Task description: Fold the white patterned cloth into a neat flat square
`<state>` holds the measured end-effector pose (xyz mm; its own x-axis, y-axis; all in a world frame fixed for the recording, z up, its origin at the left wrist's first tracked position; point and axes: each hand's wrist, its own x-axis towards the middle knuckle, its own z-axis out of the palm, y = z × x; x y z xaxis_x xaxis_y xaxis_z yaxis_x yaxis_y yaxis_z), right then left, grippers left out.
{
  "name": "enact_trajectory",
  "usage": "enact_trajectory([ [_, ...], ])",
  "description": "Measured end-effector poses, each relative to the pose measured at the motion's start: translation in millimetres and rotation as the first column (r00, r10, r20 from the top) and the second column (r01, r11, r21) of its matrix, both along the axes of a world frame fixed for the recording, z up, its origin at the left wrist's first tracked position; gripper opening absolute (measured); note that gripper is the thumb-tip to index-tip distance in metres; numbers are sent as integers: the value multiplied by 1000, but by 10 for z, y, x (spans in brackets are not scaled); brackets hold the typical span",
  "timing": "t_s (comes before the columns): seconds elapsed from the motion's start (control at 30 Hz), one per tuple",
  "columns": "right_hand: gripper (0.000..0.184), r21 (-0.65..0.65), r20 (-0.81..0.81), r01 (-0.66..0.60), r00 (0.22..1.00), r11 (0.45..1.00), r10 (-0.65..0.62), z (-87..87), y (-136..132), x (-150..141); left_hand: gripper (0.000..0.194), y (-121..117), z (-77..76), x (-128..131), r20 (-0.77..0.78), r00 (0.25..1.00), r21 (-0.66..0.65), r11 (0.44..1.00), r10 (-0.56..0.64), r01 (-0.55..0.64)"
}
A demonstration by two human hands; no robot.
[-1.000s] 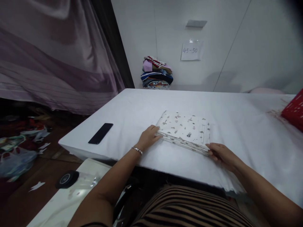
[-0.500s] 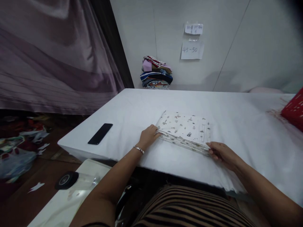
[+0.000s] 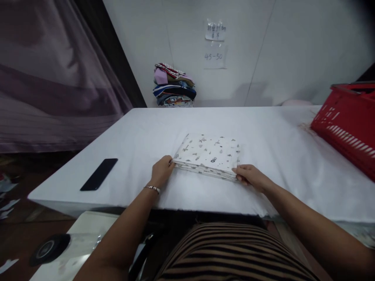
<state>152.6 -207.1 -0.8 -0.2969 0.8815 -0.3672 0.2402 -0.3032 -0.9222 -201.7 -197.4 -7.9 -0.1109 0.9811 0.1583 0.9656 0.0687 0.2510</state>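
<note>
A folded white cloth with a small grey and brown print lies flat on the white-covered table, its layered edge facing me. At its near left corner, my left hand is closed, thumb and fingers pinching the layers; a metal bracelet circles that wrist. My right hand pinches the near right corner in the same way, with the other fingers curled underneath. I cannot tell exactly what garment or linen the folded cloth is.
A black phone lies on the table's left side. A red plastic basket stands at the right. Folded clothes are stacked by the back wall, below paper signs. A white surface with a black-lidded container is lower left.
My view has swung right, bringing more of the red basket in. A raised strip near the cloth's right edge now lies flat. Both hands still hold the near corners.
</note>
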Motion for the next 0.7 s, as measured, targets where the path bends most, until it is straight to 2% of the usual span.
enact_trajectory([
  [0.13,31,18,58,24,998,1000,-26,14,2,23,17,-36,39,25,-6,1000,1,1000,-6,6],
  [0.3,28,-34,110,73,992,997,-69,36,17,76,12,-81,49,48,70,998,-7,1000,0,1],
  [0.43,26,-25,105,98,990,995,-95,8,32,97,12,-81,67,54,103,995,-35,999,-8,11],
  [0.53,26,-68,148,84,986,994,-73,-31,29,92,11,-62,81,64,105,994,-54,999,7,-1],
  [0.7,26,-25,151,62,987,998,-58,-86,12,70,10,-45,77,94,152,987,-73,996,55,-44],
])
